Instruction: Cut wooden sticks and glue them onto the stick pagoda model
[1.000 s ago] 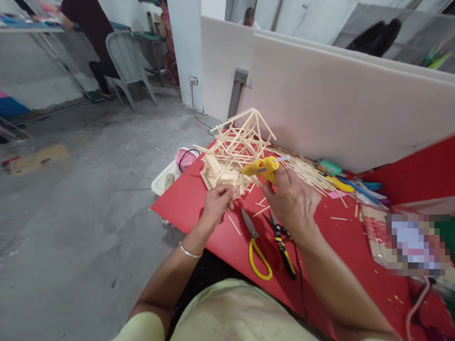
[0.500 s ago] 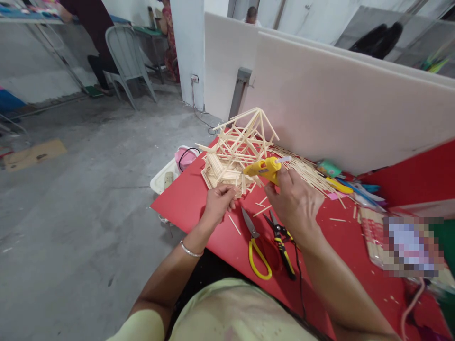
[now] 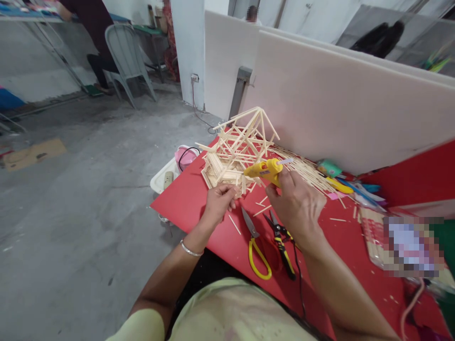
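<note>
My right hand (image 3: 300, 201) is wrapped around a yellow hot glue gun (image 3: 266, 170), with a pale glue stick poking out of its back end. The gun's nozzle points left, close over the wooden stick model (image 3: 220, 173), an open framework with a peaked top. In front of the model, the fingertips of my left hand (image 3: 218, 203) are pinched on a short wooden stick (image 3: 237, 181). Its lower end is hidden by the fingers. Scissors with yellow handles (image 3: 259, 258) and black-and-yellow cutting pliers (image 3: 283, 253) lie nearer me.
Loose wooden sticks (image 3: 305, 173) lie in a pile behind my right hand on the red tabletop (image 3: 192, 208). A packet of sticks (image 3: 371, 237) is at the right. White boards (image 3: 337, 104) stand behind the table. A white tray (image 3: 158, 182) sits beyond the left edge.
The glue gun and my right hand have shifted very slightly to the right. My left hand stays in nearly the same place by the model.
</note>
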A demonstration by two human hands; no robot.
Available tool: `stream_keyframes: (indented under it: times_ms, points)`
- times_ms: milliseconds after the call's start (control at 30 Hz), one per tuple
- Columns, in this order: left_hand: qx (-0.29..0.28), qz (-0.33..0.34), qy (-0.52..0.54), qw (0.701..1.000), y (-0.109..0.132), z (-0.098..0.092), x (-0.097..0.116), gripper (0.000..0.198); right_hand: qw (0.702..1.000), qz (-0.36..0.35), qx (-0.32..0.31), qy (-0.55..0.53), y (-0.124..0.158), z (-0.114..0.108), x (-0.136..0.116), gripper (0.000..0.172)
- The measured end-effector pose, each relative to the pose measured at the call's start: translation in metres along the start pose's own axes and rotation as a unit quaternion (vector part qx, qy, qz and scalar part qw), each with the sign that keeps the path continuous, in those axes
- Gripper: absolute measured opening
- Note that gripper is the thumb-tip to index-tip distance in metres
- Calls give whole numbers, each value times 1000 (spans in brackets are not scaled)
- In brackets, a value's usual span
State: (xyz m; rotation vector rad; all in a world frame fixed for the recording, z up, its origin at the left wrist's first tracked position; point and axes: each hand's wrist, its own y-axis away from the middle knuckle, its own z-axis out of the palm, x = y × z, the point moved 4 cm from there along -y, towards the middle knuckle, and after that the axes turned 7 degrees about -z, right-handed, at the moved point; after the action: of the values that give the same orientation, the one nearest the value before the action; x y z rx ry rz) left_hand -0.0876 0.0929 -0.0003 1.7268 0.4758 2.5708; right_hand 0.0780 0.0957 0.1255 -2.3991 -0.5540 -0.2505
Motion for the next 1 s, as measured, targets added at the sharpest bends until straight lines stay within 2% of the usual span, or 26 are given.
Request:
stream_keyframes:
  times_ms: [333,733,1000]
  points:
    - [-4,-4,-17,1000,-2,4,2,28,1000,-1,5,1,6,-3,0,35]
    - [-15,-5,-45,999,-12,3,-11,30,1000,-7,11,-10,10,-6,0,34]
    - [-18,-25,-30,999,-9,9,-5,28,999,13,31,-27,14,-15,9,34]
